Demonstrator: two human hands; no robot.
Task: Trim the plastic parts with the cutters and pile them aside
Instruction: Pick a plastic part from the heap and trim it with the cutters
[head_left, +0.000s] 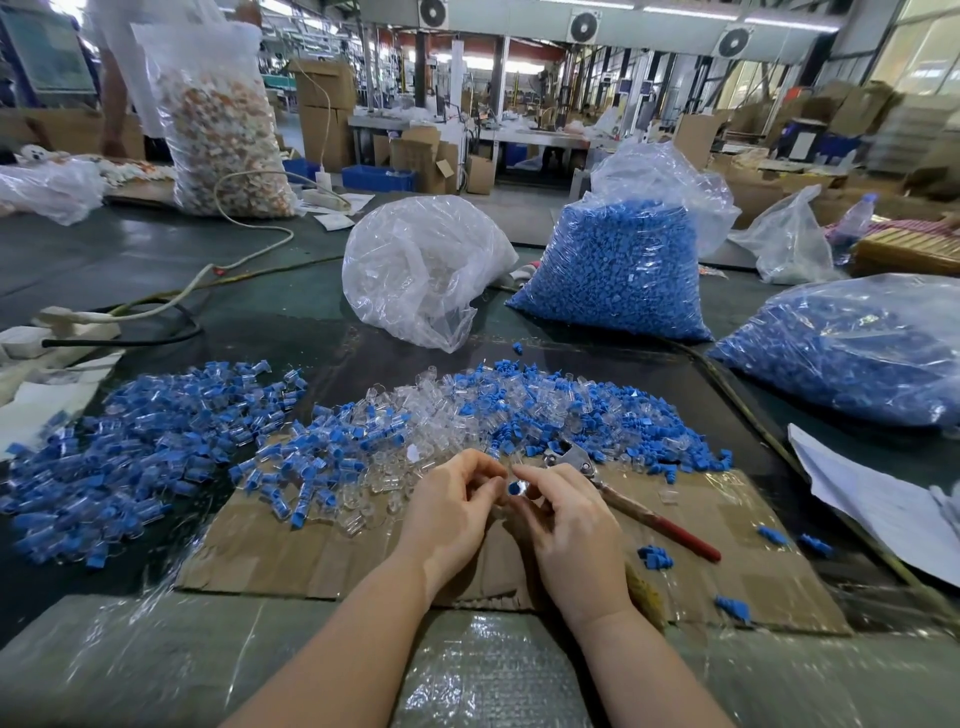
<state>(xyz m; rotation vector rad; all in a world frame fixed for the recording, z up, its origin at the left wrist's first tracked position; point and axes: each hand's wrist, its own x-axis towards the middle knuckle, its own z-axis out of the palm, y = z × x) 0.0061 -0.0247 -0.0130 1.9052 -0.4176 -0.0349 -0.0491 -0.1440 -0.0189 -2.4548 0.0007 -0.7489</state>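
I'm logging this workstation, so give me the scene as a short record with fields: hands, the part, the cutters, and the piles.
left hand: fingers curled at the small part
right hand: pinches the small part
small part: blue and clear, between both hands
cutters: red-handled, lying on the cardboard, not held
left pile: blue-and-clear pieces
middle pile: clear and blue pieces mixed

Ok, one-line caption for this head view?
Both hands, left and right, pinch a small blue-and-clear plastic part above brown cardboard; red-handled cutters lie beside.
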